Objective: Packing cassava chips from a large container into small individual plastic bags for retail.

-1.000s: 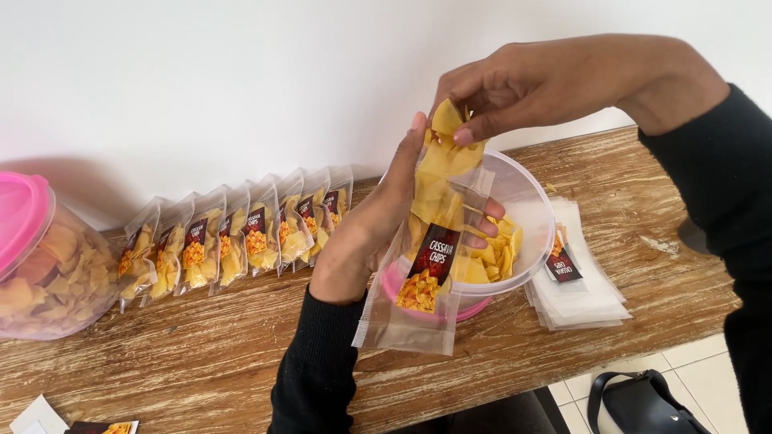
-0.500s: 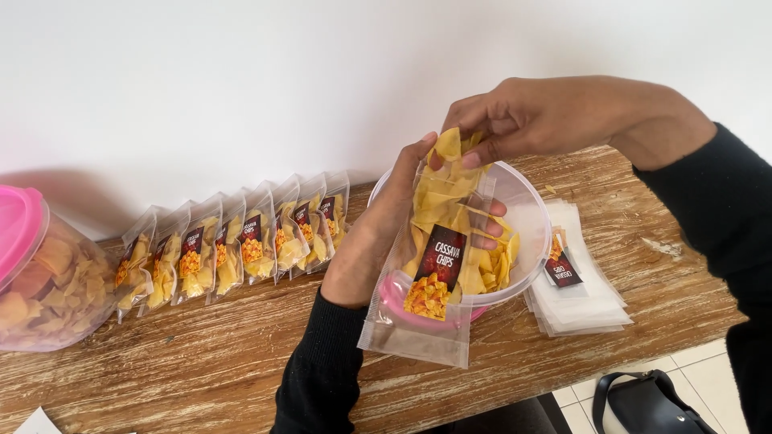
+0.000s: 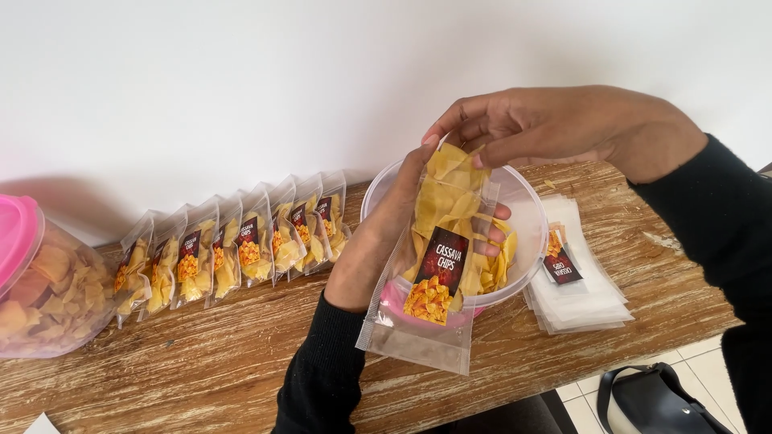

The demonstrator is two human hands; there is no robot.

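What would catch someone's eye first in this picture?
The clear pouch of yellow chips, held upright at centre by the left hand while the right hand pinches chips at its mouth. Behind it sits a clear bowl of chips. To the left, filled pouches lean in a row against the wall.

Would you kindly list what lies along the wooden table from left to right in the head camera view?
Pink-lidded jar of chips → row of filled chip pouches → left hand holding the pouch being filled → stack of empty pouches. The clear bowl overlaps the held pouch, so it is left out.
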